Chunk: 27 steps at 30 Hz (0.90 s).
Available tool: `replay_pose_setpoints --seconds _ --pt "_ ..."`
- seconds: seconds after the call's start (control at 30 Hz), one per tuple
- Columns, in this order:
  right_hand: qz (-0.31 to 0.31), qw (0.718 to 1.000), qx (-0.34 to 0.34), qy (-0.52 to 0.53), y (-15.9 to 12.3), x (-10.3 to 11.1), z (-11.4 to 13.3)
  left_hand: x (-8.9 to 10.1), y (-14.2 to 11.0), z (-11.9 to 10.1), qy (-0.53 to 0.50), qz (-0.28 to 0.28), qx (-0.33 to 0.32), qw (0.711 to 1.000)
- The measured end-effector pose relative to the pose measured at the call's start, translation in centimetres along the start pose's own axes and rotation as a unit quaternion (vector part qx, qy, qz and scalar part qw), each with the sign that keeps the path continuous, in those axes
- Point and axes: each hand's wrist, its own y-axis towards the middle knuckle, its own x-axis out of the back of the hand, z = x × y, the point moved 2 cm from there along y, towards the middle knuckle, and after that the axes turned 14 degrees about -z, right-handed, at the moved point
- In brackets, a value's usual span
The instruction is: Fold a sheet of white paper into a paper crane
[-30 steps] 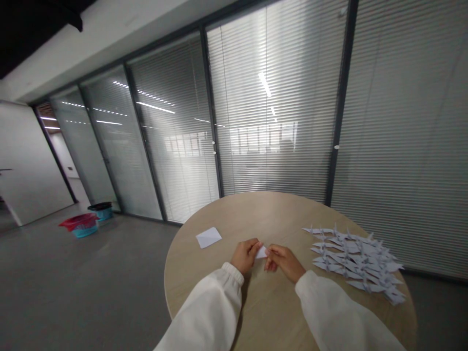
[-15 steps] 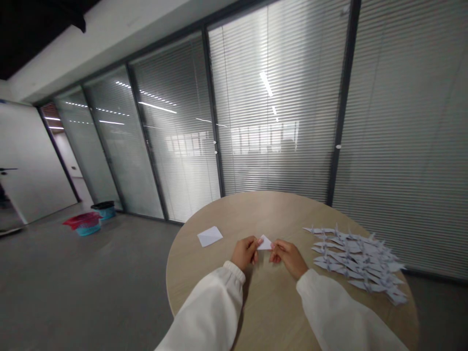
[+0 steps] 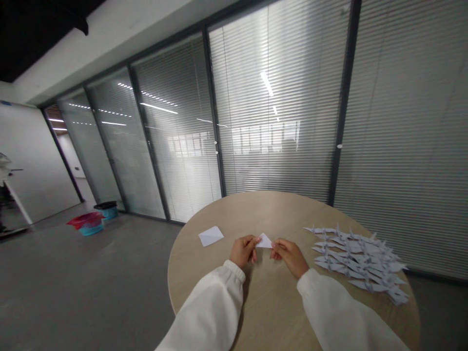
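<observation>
Between my two hands is a small white piece of folded paper (image 3: 263, 241), triangular in shape, held just above the table. My left hand (image 3: 243, 250) is closed, pinching its left corner between thumb and fingers. On the other side, my right hand (image 3: 288, 254) grips the right corner in a similar pinch. A stack of white paper sheets (image 3: 211, 236) lies flat to the left of my hands. To the right, many white folded paper cranes (image 3: 358, 258) lie in overlapping rows.
The round wooden table (image 3: 266, 207) has its curved far edge near a glass partition with blinds (image 3: 278, 161). Two blue bins, one with a red liner (image 3: 87, 223) and one with a black liner (image 3: 107, 209), stand on the floor at left, near a white door (image 3: 40, 161).
Both hands keep their pinch on the folded paper, which has shifted very slightly. The view has turned a little to the left, and part of a figure now shows at the far left edge.
</observation>
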Motion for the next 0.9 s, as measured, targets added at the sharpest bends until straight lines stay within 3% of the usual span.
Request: replay_pose_setpoints --seconds 0.1,0.3,0.53,0.73,0.9 --pt "-0.025 1.0 0.0 -0.005 0.0 0.2 0.4 0.0 0.1 0.1 -0.04 -0.002 -0.011 0.999" --pt "-0.028 1.0 0.001 -0.002 -0.2 0.3 1.1 0.4 -0.1 -0.3 -0.022 -0.032 -0.058 0.998" --pt "-0.04 0.999 0.009 -0.007 -0.1 0.3 0.8 0.5 0.2 0.3 -0.013 -0.038 -0.033 0.999" --pt "-0.07 0.993 0.044 -0.088 0.2 0.6 0.0 0.8 0.3 0.0 0.072 -0.065 -0.163 0.982" --pt "-0.077 0.987 0.045 -0.135 0.1 0.6 -0.2 0.6 0.2 0.1 0.111 -0.042 -0.229 0.966"
